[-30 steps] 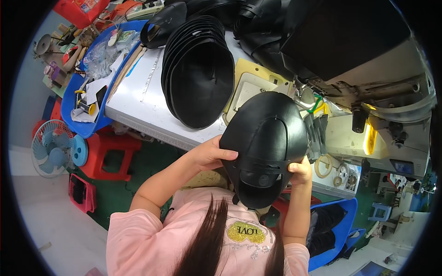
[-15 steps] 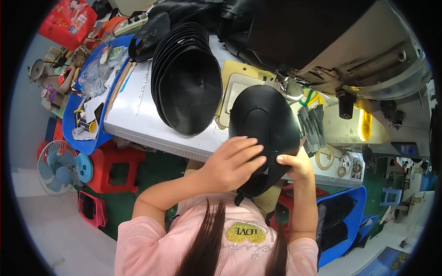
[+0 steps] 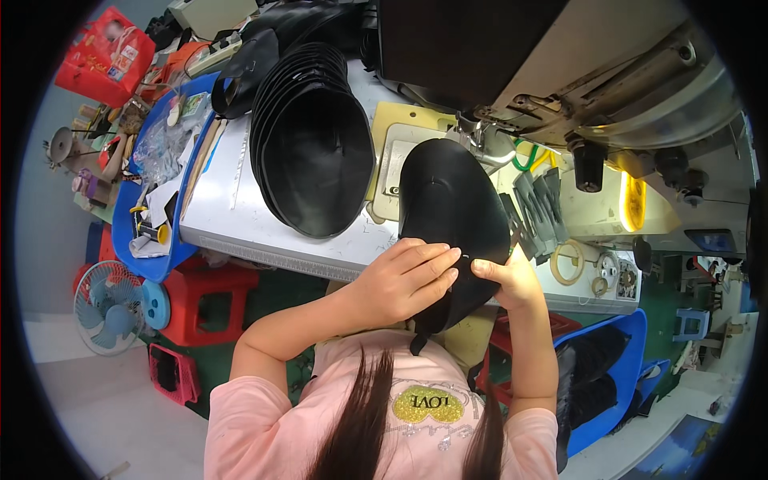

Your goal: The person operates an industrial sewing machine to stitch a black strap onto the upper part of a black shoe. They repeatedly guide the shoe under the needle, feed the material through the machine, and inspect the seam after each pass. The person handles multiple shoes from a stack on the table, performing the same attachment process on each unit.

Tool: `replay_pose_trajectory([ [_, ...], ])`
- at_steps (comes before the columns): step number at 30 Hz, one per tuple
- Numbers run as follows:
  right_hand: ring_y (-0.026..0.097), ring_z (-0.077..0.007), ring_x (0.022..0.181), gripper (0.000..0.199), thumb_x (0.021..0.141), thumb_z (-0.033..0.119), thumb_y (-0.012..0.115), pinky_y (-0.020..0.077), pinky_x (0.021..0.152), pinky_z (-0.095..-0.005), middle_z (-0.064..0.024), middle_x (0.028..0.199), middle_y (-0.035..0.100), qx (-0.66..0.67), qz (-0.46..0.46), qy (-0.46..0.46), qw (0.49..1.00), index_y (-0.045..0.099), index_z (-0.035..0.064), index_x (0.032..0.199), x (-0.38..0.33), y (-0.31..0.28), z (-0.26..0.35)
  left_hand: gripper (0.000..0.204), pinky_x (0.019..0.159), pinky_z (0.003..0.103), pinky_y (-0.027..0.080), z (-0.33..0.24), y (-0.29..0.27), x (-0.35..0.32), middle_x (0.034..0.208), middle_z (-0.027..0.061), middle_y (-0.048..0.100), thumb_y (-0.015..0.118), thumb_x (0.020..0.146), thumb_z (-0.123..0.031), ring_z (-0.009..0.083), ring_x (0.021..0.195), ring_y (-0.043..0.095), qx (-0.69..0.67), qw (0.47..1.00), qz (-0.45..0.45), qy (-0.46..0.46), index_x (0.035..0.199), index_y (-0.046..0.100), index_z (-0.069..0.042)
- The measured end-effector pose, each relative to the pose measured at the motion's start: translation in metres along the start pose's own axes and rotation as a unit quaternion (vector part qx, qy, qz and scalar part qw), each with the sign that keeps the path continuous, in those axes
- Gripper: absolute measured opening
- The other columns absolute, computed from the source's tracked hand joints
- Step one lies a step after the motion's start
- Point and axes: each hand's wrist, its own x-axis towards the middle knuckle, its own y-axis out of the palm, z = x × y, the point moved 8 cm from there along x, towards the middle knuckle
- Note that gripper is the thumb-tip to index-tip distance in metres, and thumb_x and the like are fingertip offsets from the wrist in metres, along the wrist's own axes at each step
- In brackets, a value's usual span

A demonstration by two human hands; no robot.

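Note:
A black, smooth, leather-like piece with a rounded oval far end (image 3: pixel 452 184) is held up in front of my chest, at the near edge of the worktable. My left hand (image 3: pixel 404 280) pinches it near the middle, fingertips together at a seam or fold; its thumb is hidden. With the thumb on top and the other fingers out of sight behind, my right hand (image 3: pixel 514 282) grips the right edge. A short black strap end (image 3: pixel 418 344) hangs from its near end. Left of it, on the table, lies a nested stack of similar black oval pieces (image 3: pixel 316 160).
A sewing machine (image 3: pixel 592 88) overhangs the table at the upper right. Dark strips (image 3: pixel 540 208) and a tape roll (image 3: pixel 567 262) lie beside it. Blue bins flank the table, one at left (image 3: pixel 132 232), one at right (image 3: pixel 628 360). A red stool (image 3: pixel 188 304) and a fan (image 3: pixel 108 304) stand lower left.
My hands have come closer together on the black piece, and the left fingertips have drawn into a pinch. The piece has turned slightly and looks narrower. The whole view has shifted a little.

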Motion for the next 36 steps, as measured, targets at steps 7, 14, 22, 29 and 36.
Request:
replay_pose_trajectory([
  [7,0.053,-0.0143,0.088,0.059,0.062,0.001,0.070,0.0430,0.079,-0.0275,-0.0068,0.098,0.055,-0.005,-0.010,0.001,1.000,0.042,-0.0014,0.113,-0.001,0.000,0.002,0.021,0.072,0.034,0.044,0.000,0.003,-0.001,0.099,0.0156,0.054,0.056,0.065,-0.008,0.0242,0.088,0.054,0.018,1.000,0.014,0.005,0.083,0.056,0.002],
  [14,0.053,-0.0150,0.088,0.058,0.061,-0.002,0.068,0.0432,0.080,-0.0282,-0.0083,0.100,0.054,-0.032,-0.017,-0.036,0.999,0.043,-0.0016,0.113,-0.003,0.007,0.008,0.021,0.069,0.035,0.045,-0.003,0.001,-0.001,0.100,0.0157,0.056,0.058,0.065,-0.007,0.0258,0.088,0.054,0.032,0.999,0.017,0.010,0.084,0.058,0.001],
  [22,0.055,-0.0223,0.091,0.065,0.054,0.000,0.068,0.0462,0.079,-0.0329,-0.0120,0.101,0.054,0.033,-0.014,-0.047,0.998,0.041,-0.0026,0.114,-0.009,0.009,0.005,0.039,0.091,0.037,0.034,0.045,-0.021,-0.026,0.115,0.0165,0.046,0.061,0.066,-0.007,0.0268,0.108,0.044,-0.158,0.964,-0.097,-0.190,0.103,0.053,-0.001],
  [29,0.058,-0.0257,0.089,0.061,0.054,0.002,0.069,0.0475,0.078,-0.0358,-0.0155,0.101,0.055,0.098,0.016,-0.060,0.993,0.045,-0.0048,0.110,-0.007,-0.005,-0.007,0.052,0.088,0.032,0.040,0.082,0.054,-0.099,0.110,0.0088,0.052,0.063,0.070,-0.008,0.0196,0.096,0.055,-0.786,0.418,-0.077,-0.449,0.117,0.042,0.002],
  [36,0.057,-0.0243,0.090,0.063,0.054,0.000,0.068,0.0459,0.081,-0.0340,-0.0139,0.101,0.055,0.132,0.049,-0.054,0.989,0.043,-0.0040,0.111,-0.001,0.002,-0.013,0.053,0.092,0.038,0.037,0.066,0.034,-0.085,0.118,0.0158,0.046,0.057,0.073,-0.004,0.0258,0.107,0.048,-0.866,0.335,-0.082,-0.363,0.121,0.036,0.003],
])
